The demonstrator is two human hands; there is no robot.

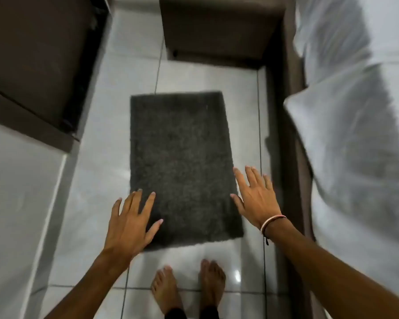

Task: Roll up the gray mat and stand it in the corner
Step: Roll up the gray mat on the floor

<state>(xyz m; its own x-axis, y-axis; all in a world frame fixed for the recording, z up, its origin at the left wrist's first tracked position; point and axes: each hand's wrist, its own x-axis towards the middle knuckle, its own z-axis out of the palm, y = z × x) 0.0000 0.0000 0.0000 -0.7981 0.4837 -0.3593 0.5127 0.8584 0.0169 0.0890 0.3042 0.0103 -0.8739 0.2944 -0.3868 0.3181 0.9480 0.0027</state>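
Left hand (130,223) flat, fingers spread, grasping nothing, over the near-left corner of the gray mat (182,157); index and thumb tips overlap the mat edge, contact unclear through blur. Right hand (256,199) also splayed wide, holding nothing, at the mat's right edge near its near end, thumb just at the edge. Banded bracelet (272,223) on the right wrist.

Mat lies flat and unrolled on the white tiled floor (97,180), dark gray, shaggy pile. Rectangular, long axis running away from the person toward the far furniture, slightly skewed so the near end sits further right than the far end. Short near edge just ahead of two bare feet (189,286), not touching them.

Outward: brown cabinet (33,54) to the left, dark brown unit (216,26) beyond the far end, well apart from the mat. Bed with white sheet (359,111) along the right, brown frame beside the floor strip.
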